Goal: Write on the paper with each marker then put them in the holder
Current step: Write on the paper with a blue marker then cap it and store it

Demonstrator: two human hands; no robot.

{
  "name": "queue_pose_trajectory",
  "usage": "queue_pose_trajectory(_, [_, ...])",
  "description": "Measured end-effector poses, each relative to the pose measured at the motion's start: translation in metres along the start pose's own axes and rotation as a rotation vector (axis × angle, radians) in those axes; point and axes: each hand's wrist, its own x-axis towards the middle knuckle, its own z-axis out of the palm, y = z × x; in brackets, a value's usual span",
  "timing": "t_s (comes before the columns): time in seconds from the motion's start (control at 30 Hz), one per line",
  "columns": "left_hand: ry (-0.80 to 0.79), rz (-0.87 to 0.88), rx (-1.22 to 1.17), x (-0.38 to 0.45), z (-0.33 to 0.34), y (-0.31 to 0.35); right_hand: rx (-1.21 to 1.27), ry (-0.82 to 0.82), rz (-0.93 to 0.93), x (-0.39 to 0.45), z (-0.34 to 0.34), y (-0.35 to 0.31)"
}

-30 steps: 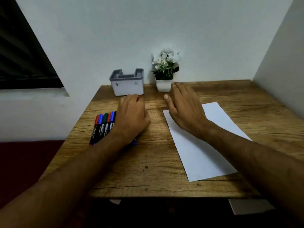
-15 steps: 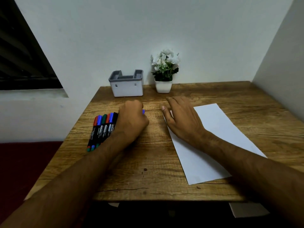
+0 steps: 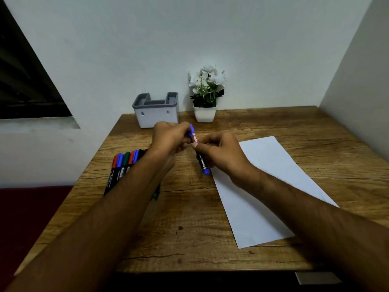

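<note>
— What lay on the table?
— Paper toward its right edge, a holder at the back edge, markers near the left edge.
— And the hands?
— The left hand and right hand both gripped a blue marker above the table's middle.

**A plain desk corner in a home or small office**

I'm looking down at a small wooden bench pushed into a corner of bare white walls. A potted plant with white flowers and a grey-rimmed desk holder stand at the back edge. A louvred window sits at the left. A sheet of paper and a row of markers suggest a writing spot. I cannot tell home from office.
</note>
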Motion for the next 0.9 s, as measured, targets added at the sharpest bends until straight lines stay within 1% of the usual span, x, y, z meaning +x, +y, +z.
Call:
queue_pose_trajectory(0.13, [-0.142,-0.204,-0.140,0.008,0.003,-0.004,0.031,-0.053,0.103,-0.005,0.004,-0.007])
queue_pose_trajectory(0.2, [-0.193,-0.316,-0.248,0.012,0.002,-0.003,0.038,-0.069,0.146,-0.006,0.003,-0.013])
queue_pose_trajectory(0.23, [-0.183,-0.354,-0.350,0.016,-0.002,-0.001,0.057,-0.111,0.180,-0.008,0.000,-0.014])
queue_pose_trajectory(0.3, [-0.081,-0.364,-0.570,0.032,-0.019,0.004,0.091,-0.267,0.247,-0.018,-0.005,-0.016])
queue_pose_trajectory(0.33, [-0.022,-0.330,-0.579,0.042,-0.026,0.007,0.077,-0.319,0.254,-0.023,-0.007,-0.015])
queue_pose_trajectory(0.37, [0.017,-0.272,-0.498,0.047,-0.030,0.011,0.066,-0.321,0.242,-0.025,-0.011,-0.017])
queue_pose_trajectory(0.4, [0.032,-0.192,-0.349,0.048,-0.031,0.013,0.062,-0.277,0.227,-0.024,-0.014,-0.018])
queue_pose_trajectory(0.47, [0.014,0.030,0.082,0.043,-0.022,0.009,0.061,-0.167,0.203,-0.015,-0.020,-0.021])
queue_pose_trajectory(0.53, [0.015,0.298,0.540,0.037,-0.012,-0.002,0.048,-0.135,0.186,-0.008,-0.021,-0.023])
queue_pose_trajectory(0.57, [0.037,0.390,0.713,0.034,-0.008,-0.008,0.034,-0.132,0.182,-0.008,-0.021,-0.022])
queue_pose_trajectory(0.6, [0.072,0.447,0.832,0.033,-0.005,-0.013,0.022,-0.125,0.179,-0.008,-0.019,-0.019])
queue_pose_trajectory(0.67, [0.117,0.485,0.933,0.034,-0.001,-0.022,0.004,-0.087,0.170,-0.010,-0.018,-0.010])
queue_pose_trajectory(0.77, [0.100,0.535,1.017,0.035,0.010,-0.030,0.012,-0.020,0.166,-0.009,-0.023,0.001])
queue_pose_trajectory(0.9, [0.054,0.566,1.031,0.041,0.021,-0.035,-0.016,0.024,0.133,-0.012,-0.029,0.012])
